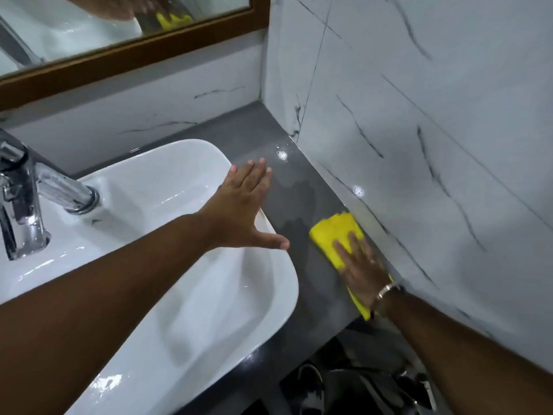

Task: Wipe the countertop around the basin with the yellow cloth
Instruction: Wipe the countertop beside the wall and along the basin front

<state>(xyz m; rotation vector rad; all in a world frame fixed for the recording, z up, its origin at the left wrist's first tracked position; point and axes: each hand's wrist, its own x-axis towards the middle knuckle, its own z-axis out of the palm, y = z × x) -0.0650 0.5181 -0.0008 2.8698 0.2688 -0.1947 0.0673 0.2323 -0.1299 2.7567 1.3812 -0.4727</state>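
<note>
The yellow cloth (333, 235) lies flat on the grey countertop (263, 136), on the strip between the white basin (185, 163) and the right wall. My right hand (360, 269) presses down on it with fingers spread, and part of the cloth is hidden under the palm. My left hand (242, 208) rests open on the basin's right rim, fingers apart and holding nothing. A wet, glossy sheen covers the countertop ahead of the cloth.
A chrome tap (27, 199) stands at the basin's left. White marble-look tiles (434, 145) form the right wall, close against the cloth. A wood-framed mirror (128, 52) hangs behind the basin. Below the counter's front edge, shoes (311, 387) stand on a dark floor.
</note>
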